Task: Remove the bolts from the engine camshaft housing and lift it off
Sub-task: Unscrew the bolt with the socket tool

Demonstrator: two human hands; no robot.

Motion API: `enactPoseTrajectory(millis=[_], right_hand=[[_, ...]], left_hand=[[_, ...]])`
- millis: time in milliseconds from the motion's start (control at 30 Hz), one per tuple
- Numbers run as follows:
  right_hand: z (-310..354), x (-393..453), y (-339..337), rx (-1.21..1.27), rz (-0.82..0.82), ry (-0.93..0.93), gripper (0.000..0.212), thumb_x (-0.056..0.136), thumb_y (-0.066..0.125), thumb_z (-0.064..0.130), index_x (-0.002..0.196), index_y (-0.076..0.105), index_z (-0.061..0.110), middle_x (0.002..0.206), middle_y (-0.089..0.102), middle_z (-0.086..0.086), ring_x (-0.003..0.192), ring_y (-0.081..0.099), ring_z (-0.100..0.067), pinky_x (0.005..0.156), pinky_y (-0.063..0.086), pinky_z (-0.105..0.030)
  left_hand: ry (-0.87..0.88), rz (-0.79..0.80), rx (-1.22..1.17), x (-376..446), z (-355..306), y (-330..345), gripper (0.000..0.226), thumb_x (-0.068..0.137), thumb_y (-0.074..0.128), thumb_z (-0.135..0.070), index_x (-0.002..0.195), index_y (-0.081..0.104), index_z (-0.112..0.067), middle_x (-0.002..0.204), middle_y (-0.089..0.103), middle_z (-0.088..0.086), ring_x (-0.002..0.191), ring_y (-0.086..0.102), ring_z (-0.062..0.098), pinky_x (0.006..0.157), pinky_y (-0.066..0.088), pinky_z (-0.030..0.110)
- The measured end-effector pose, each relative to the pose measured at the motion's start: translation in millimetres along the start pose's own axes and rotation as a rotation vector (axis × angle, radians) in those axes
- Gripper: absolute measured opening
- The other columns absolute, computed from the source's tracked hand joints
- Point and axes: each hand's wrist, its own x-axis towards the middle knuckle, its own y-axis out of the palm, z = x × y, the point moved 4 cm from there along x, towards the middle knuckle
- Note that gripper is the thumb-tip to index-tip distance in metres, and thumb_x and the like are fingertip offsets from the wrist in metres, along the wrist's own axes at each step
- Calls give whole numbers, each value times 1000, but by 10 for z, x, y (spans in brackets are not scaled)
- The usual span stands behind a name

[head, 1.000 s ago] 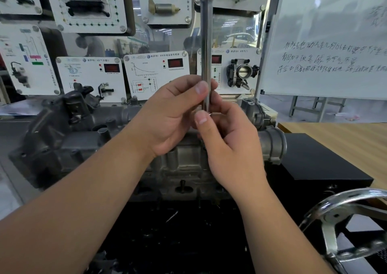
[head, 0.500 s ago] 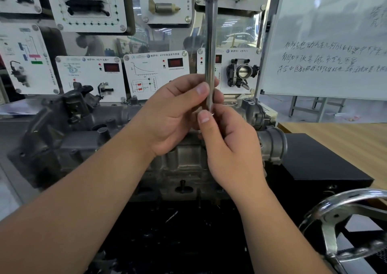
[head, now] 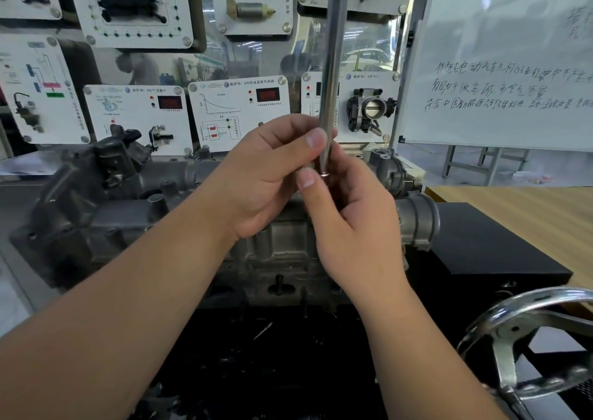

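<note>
Above the engine camshaft housing [head: 179,208], both hands meet at a long chrome extension bar [head: 332,76] standing near upright. Left hand [head: 269,176]: fingers and thumb curled round the bar's lower end. Right hand [head: 349,224], just right of it: thumb and fingers pinching at the bar's tip, where a small ring shows. Housing sits bolted-looking, grey, beneath both wrists. Chrome handwheel [head: 526,346] lower right of housing.

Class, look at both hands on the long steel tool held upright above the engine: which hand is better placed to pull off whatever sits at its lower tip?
The right hand: its fingertips sit at the tool's lower tip, while the left hand pinches the shaft just above, steadying it.
</note>
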Motion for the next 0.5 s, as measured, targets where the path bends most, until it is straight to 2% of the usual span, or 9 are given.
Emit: enactPoseTrajectory(millis=[67,133,167,267,400,500], right_hand=[[9,-3,-8,31,-19,-13,24,89,58,56,103,60,37,87,69,16,72,65,-4,66,55,-30],[42,-1,-22,0,-18,-55,14,95,58,48,96,60,34,82,67,10,65,61,-7,59,51,-26],[54,2,-26,-17,-9,-66,15,97,55,44,97,63,31,82,67,10,66,62,-7,57,49,-24],[66,8,-31,-43,24,-53,26,101,47,40,98,68,25,77,67,11,68,64,-9,59,48,-25],[55,4,-7,-90,42,-39,31,101,41,46,96,65,28,73,66,14,68,63,-7,59,48,-27],[39,5,1,-49,11,-15,33,94,48,56,105,63,29,82,68,17,73,65,-5,65,53,-32]], left_hand=[[27,-4,-10,-1,1,-13,17,80,80,-6,76,76,-22,77,72,1,76,67,13,80,58,31],[37,-21,-18,1,9,-30,16,82,76,-2,80,73,-18,77,71,1,76,67,14,80,56,33],[30,-28,-21,0,5,-31,14,86,67,-6,82,73,-18,78,71,1,77,66,14,81,54,34],[-5,-17,-3,11,6,-36,29,94,51,-23,87,79,-24,86,73,-1,86,65,15,86,47,40],[2,-35,38,8,-5,-28,30,94,52,-24,87,80,-27,83,73,-3,79,66,11,79,46,36],[32,-55,35,12,-7,-24,26,91,56,-20,83,81,-26,80,72,-3,77,67,11,78,52,33]])
